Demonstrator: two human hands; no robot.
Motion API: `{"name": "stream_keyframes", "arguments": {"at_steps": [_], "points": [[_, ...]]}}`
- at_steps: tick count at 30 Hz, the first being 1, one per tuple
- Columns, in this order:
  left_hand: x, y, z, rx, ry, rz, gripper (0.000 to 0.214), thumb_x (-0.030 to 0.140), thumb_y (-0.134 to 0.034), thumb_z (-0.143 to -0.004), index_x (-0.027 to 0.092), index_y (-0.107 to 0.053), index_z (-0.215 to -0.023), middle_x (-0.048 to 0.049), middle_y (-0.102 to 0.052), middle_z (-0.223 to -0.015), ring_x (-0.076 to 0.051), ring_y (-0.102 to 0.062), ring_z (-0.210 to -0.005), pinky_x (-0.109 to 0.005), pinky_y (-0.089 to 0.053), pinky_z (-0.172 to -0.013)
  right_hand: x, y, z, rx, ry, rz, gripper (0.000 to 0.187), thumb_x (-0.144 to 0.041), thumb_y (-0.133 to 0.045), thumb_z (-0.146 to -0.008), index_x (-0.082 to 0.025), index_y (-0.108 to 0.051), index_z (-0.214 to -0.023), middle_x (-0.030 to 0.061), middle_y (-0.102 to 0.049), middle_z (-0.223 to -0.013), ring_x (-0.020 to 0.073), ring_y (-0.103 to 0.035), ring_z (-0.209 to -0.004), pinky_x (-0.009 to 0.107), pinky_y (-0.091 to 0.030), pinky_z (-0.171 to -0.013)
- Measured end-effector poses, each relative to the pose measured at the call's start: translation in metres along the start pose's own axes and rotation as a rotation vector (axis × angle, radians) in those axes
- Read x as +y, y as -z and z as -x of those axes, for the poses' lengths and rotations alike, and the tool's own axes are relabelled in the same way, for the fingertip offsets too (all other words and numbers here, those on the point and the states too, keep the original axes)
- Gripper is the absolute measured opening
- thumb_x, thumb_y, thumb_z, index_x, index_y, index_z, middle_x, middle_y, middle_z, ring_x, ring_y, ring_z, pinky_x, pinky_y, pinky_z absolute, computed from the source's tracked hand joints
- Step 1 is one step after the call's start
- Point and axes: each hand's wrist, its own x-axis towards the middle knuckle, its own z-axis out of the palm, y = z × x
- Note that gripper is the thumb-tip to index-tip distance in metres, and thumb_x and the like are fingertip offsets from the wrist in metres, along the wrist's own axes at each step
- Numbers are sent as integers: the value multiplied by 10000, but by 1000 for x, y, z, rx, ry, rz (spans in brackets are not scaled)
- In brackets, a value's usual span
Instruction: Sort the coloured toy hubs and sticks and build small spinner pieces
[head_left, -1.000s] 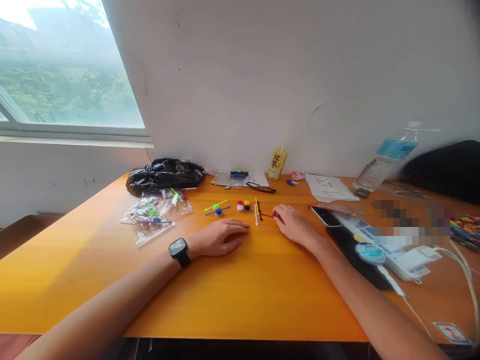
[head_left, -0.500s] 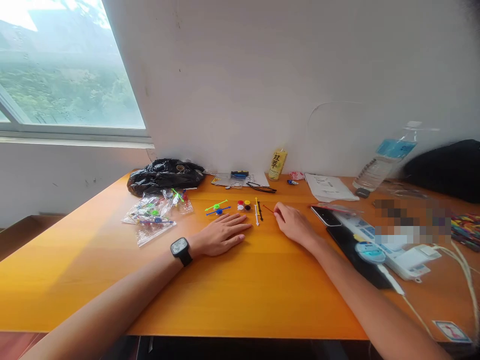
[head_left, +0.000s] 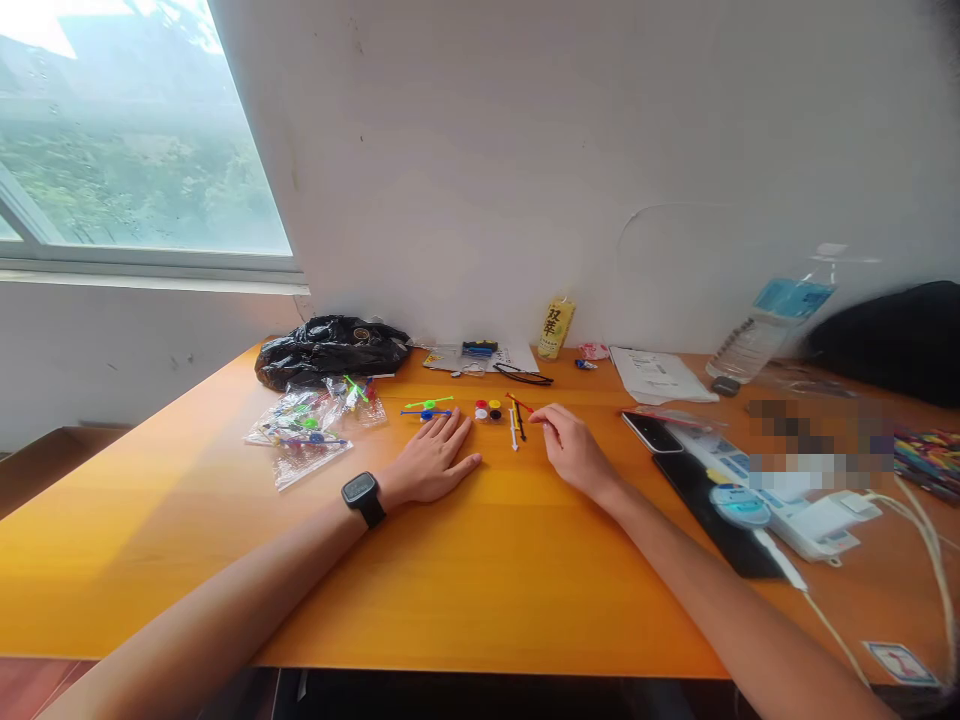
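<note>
L hand [head_left: 431,465] flat on tabletop [head_left: 450,580], fingers [head_left: 455,437] wide, tips at blue spinner [head_left: 427,414]. R hand [head_left: 574,448] pinching red arrow [head_left: 520,402] nr white arrow [head_left: 514,432].

the tabletop [head_left: 420,600] looks like varnished wood, smooth with a soft sheen. the red arrow [head_left: 520,403], the white arrow [head_left: 514,430] and the blue spinner [head_left: 429,414] appear to be hard, smooth plastic. the clear bags [head_left: 306,470] are thin, crinkled, shiny film; the black bag [head_left: 326,355] is wrinkled, glossy plastic. the water bottle [head_left: 746,335] is transparent plastic, the white sheet [head_left: 664,376] paper-like and matt, the watch strap [head_left: 372,512] matt, the wall [head_left: 480,150] dull with small scuffs.
</note>
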Motion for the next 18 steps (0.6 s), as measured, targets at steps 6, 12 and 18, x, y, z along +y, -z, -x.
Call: {"name": "stream_keyframes", "arguments": {"at_steps": [6, 12, 18], "points": [[-2, 0, -1, 58, -5, 0, 723, 661, -350, -1068, 174, -402, -1601, -207, -367, -1686, -402, -339, -1562, -559, -294, -1240, -11, -11, 1, -20, 28, -136, 226, -200, -498, -996, -218, -719, -1039, 90, -718, -1009, 237, -699, -911, 375, -565, -878], [3, 7, 1, 65, -72, 26, 627, 577, -393, -1084, 184, -444, -1570, -199, -448, -1632, -376, -414, -1515, -538, -332, -1228, -10, -17, 1, 28, 7, -129, 243, -209, -504, -1004, -217, -743, -1043, 101, -751, -1068, 246, -716, -980, 381, -572, -916], [6, 11, 2, 71, -79, 31, 611, 552, -414, -1083, 184, -463, -1568, -200, -457, -1626, -391, -439, -1491, -567, -342, -1224, -16, -20, 0, 59, 33, -131, 208, -236, -531, -1000, -229, -736, -967, 85, -739, -978, 246, -707, -947, 386, -571, -911]]}}
